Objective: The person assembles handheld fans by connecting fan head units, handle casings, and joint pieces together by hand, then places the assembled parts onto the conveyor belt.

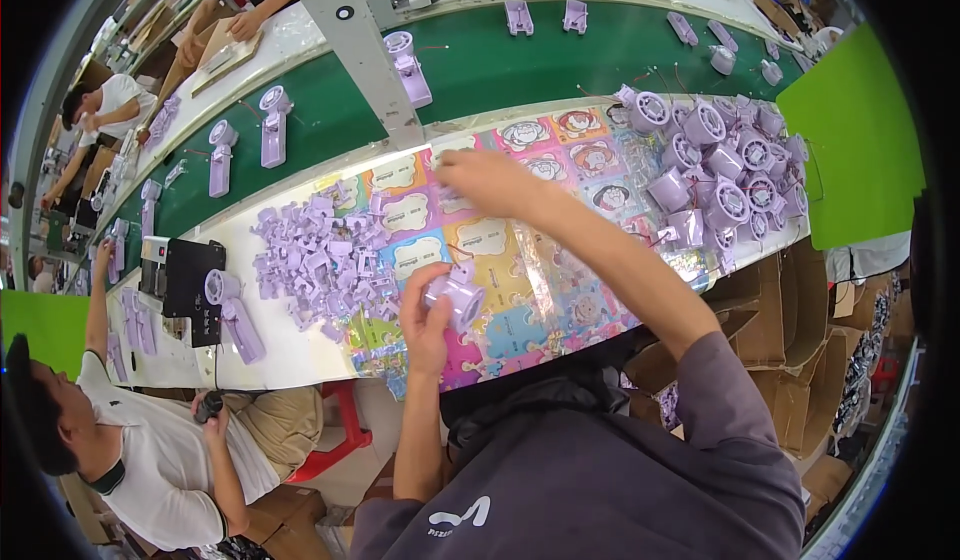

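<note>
A lilac round housing (464, 301) was held in the left hand (424, 322), clasped between thumb and fingers and carried just above the printed sheets (508, 332). The right hand (474, 176) was held well apart from it, above the sheets' far side (whether anything was pinched there could not be told). Small lilac parts (322, 255) were heaped to the left, larger lilac housings (728, 203) to the right.

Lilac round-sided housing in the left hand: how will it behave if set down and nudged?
The lilac housing, held in the left hand, is probably stiff and light, as it looks like moulded plastic. Its rounded side could let it roll, but the small lug projecting from it would likely stop a full turn.
</note>
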Tool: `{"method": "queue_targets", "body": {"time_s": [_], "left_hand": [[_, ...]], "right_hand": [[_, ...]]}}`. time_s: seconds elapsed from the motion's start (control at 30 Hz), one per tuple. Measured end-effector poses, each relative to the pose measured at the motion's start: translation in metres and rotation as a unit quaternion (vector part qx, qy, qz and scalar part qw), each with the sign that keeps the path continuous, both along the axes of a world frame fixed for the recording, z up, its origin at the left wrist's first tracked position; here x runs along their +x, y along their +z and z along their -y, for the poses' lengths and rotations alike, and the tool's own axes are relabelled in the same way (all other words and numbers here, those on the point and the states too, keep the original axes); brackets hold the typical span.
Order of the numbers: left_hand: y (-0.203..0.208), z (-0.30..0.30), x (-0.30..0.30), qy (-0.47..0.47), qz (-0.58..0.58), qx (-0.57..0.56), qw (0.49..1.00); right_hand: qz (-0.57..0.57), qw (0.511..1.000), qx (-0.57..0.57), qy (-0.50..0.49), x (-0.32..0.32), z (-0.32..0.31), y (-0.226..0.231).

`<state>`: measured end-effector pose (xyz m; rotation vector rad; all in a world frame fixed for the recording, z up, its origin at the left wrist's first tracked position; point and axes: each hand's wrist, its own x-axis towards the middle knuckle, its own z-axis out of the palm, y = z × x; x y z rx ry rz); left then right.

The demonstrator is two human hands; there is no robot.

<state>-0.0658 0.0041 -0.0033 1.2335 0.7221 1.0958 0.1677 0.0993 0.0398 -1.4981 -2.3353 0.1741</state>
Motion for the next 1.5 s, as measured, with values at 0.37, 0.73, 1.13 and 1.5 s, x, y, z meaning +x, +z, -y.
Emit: {"method": "queue_targets", "body": {"time_s": [0.37,0.73,1.13,1.5], "left_hand": [[0.028,0.009,0.018,-0.088,0.134,-0.226,0.961],[0.043,-0.007,0.023,-0.016,-0.065,-0.211,0.975],[0.041,-0.007,0.035,-0.137,-0.072,-0.099,0.983],[0.039,0.009,0.07,-0.115,-0.108,-0.039,0.987]], "right_hand": [[0.054,0.993,0.072,-0.081,0.06,0.105,0.002],[-0.332,0.937,-0.033,-0.107,0.036,0.138,0.047],[-0.294,0.952,-0.088,-0.007,0.021,0.154,0.046],[-0.412,0.896,-0.109,-0.126,0.022,0.165,0.04]]}}
